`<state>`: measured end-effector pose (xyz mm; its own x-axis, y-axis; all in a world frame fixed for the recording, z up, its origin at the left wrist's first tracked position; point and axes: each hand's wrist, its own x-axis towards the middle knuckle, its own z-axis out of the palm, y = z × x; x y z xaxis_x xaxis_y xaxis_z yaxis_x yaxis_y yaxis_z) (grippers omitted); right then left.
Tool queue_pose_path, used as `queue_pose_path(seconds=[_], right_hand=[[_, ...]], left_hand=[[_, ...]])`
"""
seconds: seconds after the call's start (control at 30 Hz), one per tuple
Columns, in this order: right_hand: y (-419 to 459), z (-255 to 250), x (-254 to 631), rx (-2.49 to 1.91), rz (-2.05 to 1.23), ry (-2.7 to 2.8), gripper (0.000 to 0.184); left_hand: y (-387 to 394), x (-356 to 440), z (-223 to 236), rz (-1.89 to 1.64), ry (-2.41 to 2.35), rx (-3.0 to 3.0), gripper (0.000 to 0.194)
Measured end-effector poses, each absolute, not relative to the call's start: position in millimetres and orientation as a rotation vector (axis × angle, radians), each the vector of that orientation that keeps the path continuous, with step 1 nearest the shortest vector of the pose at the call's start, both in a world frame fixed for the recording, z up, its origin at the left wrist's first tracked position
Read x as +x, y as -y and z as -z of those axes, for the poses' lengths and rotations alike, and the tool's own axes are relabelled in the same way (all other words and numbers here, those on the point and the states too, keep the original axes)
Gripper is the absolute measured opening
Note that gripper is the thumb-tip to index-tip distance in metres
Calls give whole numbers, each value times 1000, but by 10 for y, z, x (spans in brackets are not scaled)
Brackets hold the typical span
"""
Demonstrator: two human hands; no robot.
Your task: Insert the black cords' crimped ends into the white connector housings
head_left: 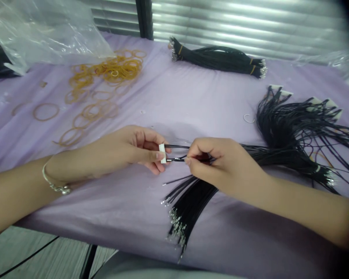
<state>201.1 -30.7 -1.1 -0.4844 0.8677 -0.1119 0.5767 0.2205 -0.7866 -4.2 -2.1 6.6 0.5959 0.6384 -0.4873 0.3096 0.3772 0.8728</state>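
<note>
Between its thumb and fingers, my left hand [142, 151] pinches a small white connector housing [162, 153]. Several black wires [177, 147] run from the housing toward the right. Just right of it, my right hand [218, 161] pinches a black wire [176, 159] whose end reaches the housing; whether it is fully inside, I cannot tell. Beneath my right hand, a bundle of loose black wires [196, 197] fans out toward the front, with bare metal terminals [177, 224] at the tips.
Yellow rubber bands [116, 69] lie at the back left by a clear plastic bag [52, 35]. A tied black wire bundle [218, 60] rests at the back. Wires with white connectors [287, 116] pile up at right. The purple cloth [104, 217] ends at the front edge.
</note>
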Motion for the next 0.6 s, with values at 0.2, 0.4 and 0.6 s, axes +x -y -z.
queue_pose_path(seconds=[0.2, 0.4, 0.6], right_hand=[[298, 38, 1997, -1353, -1081, 2196, 12], [286, 78, 2021, -1239, -1116, 2221, 9], [279, 67, 2023, -1179, -1078, 2296, 10]], left_hand=[[10, -72, -24, -234, -955, 1190, 6], [-15, -92, 26, -215, -908, 1163, 5], [-15, -90, 35, -202, -930, 1133, 6]])
